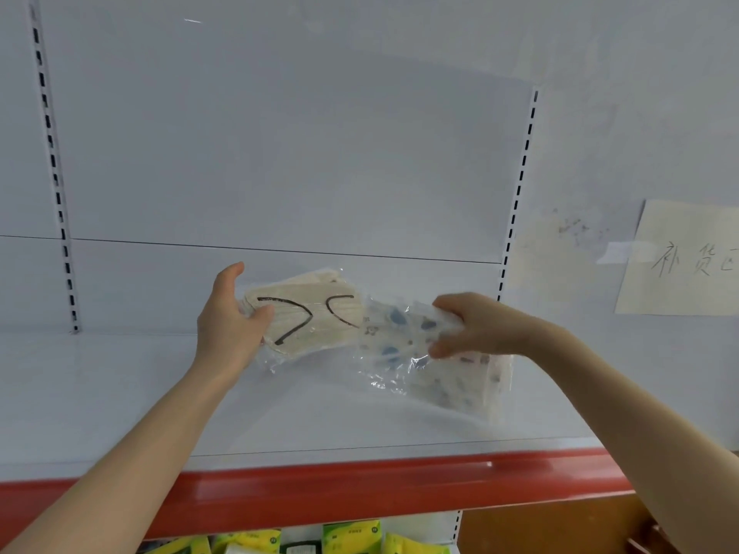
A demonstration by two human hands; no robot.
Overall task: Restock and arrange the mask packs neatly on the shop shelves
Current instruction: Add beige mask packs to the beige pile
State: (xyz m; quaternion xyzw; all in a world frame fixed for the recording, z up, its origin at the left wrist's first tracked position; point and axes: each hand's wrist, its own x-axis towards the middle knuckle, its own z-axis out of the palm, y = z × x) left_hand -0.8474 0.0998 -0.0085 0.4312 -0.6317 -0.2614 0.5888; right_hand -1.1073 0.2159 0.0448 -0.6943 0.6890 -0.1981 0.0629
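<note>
The left hand point(232, 317) grips the left end of the beige mask pack point(316, 321), with fingers curled over the front face of its clear wrapper. This pack holds a stack of beige masks with black ear loops and is held roughly upright, its face toward the camera. At 3 o'clock of it, with the wrappers touching or overlapping at the edge, is the patterned mask pack point(460, 387), which holds white masks with blue-grey spots. The right hand point(468, 327) is clamped on the upper edge of this second pack, fingers bunching the wrapper. The pack tilts down toward 5 o'clock. Both packs are over the white shelf point(120, 393), near its back panel. Whether either lower edge rests on the shelf surface cannot be determined. A red front strip point(360, 487) runs along the shelf edge at 6 o'clock of the hands. Slotted uprights point(520, 193) flank the bay. A paper note point(688, 257) with handwriting is fixed to the panel at 3 o'clock. Green and yellow packages point(350, 537) sit on the level below, at 6 o'clock.
</note>
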